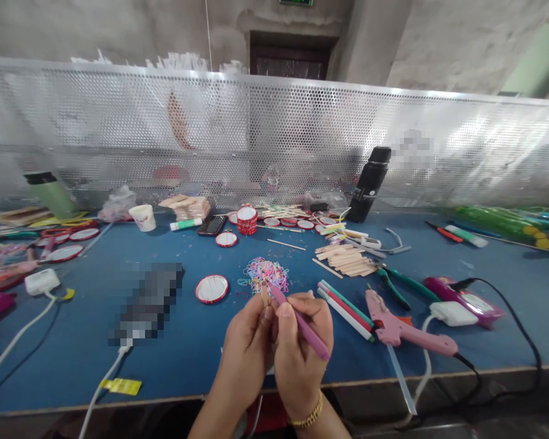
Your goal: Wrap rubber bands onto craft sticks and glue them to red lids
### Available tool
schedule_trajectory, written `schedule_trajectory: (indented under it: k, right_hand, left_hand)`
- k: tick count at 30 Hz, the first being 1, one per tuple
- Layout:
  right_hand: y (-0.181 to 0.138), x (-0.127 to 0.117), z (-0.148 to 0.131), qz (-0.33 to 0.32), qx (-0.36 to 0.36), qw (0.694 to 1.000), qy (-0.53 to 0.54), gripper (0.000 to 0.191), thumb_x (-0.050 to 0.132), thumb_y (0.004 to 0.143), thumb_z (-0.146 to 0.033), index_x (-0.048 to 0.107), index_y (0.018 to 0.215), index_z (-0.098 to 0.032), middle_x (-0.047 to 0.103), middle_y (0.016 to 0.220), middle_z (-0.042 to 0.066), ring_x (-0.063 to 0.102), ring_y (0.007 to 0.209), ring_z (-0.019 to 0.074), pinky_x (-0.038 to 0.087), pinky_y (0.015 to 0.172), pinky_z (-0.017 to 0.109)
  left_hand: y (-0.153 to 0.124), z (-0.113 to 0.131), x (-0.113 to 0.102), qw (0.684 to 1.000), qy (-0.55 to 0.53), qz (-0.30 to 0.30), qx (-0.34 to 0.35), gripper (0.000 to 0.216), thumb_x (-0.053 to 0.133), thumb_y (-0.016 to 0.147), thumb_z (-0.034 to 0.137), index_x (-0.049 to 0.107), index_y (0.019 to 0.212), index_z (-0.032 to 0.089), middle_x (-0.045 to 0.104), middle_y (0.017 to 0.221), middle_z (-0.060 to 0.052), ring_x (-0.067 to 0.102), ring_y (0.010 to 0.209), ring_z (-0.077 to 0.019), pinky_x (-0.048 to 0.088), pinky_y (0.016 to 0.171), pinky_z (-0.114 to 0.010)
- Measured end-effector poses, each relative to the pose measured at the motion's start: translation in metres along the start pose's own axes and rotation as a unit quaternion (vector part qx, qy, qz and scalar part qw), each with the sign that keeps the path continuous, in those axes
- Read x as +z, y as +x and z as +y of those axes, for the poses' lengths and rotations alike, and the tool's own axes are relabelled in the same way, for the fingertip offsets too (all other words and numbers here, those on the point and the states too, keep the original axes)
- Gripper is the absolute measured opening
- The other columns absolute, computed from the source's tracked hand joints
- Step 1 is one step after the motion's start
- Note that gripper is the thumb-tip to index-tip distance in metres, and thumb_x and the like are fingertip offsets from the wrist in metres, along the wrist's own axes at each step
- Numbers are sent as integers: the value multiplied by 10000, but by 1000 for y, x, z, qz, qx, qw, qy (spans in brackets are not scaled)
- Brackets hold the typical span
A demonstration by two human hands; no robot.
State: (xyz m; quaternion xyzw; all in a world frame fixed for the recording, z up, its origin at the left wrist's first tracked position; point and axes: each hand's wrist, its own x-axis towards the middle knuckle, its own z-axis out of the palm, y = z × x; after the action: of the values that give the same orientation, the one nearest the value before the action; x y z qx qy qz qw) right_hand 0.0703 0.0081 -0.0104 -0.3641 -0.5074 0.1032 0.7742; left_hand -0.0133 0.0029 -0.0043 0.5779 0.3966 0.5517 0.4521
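Observation:
My right hand (304, 341) is closed around a purple marker pen (312, 335), its tip pointing away from me. Close against it, my left hand (247, 338) pinches a small wooden stick (264, 292) that stands upright between thumb and fingers. The pen's front end is beside the stick; whether they touch I cannot tell. Just beyond both hands lies a heap of small colourful rubber bands (268, 272). To its left is a round white disc with a red rim (211, 288). Several capped markers (345, 308) lie right of my hands.
A pink glue gun (402, 332), green-handled pliers (407, 283) and a pile of wooden sticks (348, 259) are on the right. A phone (150, 302) with a white cable lies left. Behind stand a paper cup (143, 217), stacked red-rimmed discs (247, 221) and a black bottle (369, 186) before a perforated metal panel (297, 140).

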Motion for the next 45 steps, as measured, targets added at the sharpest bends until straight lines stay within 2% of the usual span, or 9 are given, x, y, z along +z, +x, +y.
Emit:
schedule_trajectory:
  k: [3, 7, 15, 21, 28, 34, 38, 45]
  right_hand:
    - [1, 0, -1, 1, 3, 1000, -3, 99, 579, 1000, -193, 578, 905, -221, 596, 847, -1, 608, 771, 142, 536, 687, 282]
    - [0, -1, -1, 12, -8, 1000, -3, 84, 581, 996, -183, 581, 921, -221, 585, 852, -4, 611, 787, 140, 534, 692, 277]
    - [-2, -1, 1, -4, -9, 1000, 14, 69, 583, 989, -174, 576, 941, -223, 591, 867, -9, 611, 808, 139, 537, 715, 278]
    - [-2, -1, 0, 4, -15, 1000, 4, 82, 576, 988, -162, 577, 934, -223, 590, 870, -12, 606, 789, 131, 525, 699, 266]
    - [-2, -1, 0, -10, -18, 1000, 8, 72, 580, 983, -159, 573, 950, -223, 590, 876, -8, 608, 817, 141, 536, 720, 282]
    - [-2, 0, 0, -2, -19, 1000, 6, 83, 580, 985, -155, 577, 936, -222, 593, 869, -8, 608, 795, 139, 530, 705, 280]
    - [-3, -2, 1, -12, -14, 1000, 15, 81, 577, 988, -163, 581, 939, -227, 588, 876, -6, 609, 809, 146, 530, 715, 291]
    - [-6, -2, 3, -4, 14, 999, 29, 72, 580, 990, -186, 574, 932, -227, 589, 866, -4, 609, 782, 152, 515, 695, 303]
  left_hand:
    - [0, -2, 0, 1000, -13, 2, 3, 354, 570, 1004, 519, 661, 926, 187, 578, 809, -10, 470, 728, -145, 405, 670, -243]
    - [-1, -3, 0, 1000, -13, 22, 3, 412, 610, 963, 576, 656, 855, 181, 535, 720, 1, 440, 673, -143, 385, 617, -237]
    - [0, -1, 0, 1000, -12, 2, 0, 375, 548, 1011, 543, 636, 926, 189, 549, 818, 2, 438, 745, -143, 401, 670, -237]
    - [-1, -2, 0, 1000, 0, 6, 8, 389, 548, 1018, 517, 562, 807, 191, 500, 752, 18, 408, 701, -132, 364, 640, -240]
    - [-1, -1, 0, 1000, -5, -3, 2, 369, 522, 1027, 532, 599, 915, 189, 517, 805, 8, 412, 729, -139, 381, 643, -244]
    - [-1, -3, -1, 1000, -9, -6, 8, 352, 525, 1039, 490, 588, 865, 191, 508, 785, 12, 420, 731, -135, 374, 664, -242]
    - [-1, -3, 0, 1000, -28, 4, 6, 356, 560, 1017, 505, 614, 870, 185, 520, 787, 5, 418, 718, -135, 372, 643, -236]
    - [0, -2, 1, 998, -52, 21, 5, 399, 625, 973, 524, 597, 766, 185, 502, 713, 14, 415, 672, -131, 363, 619, -233]
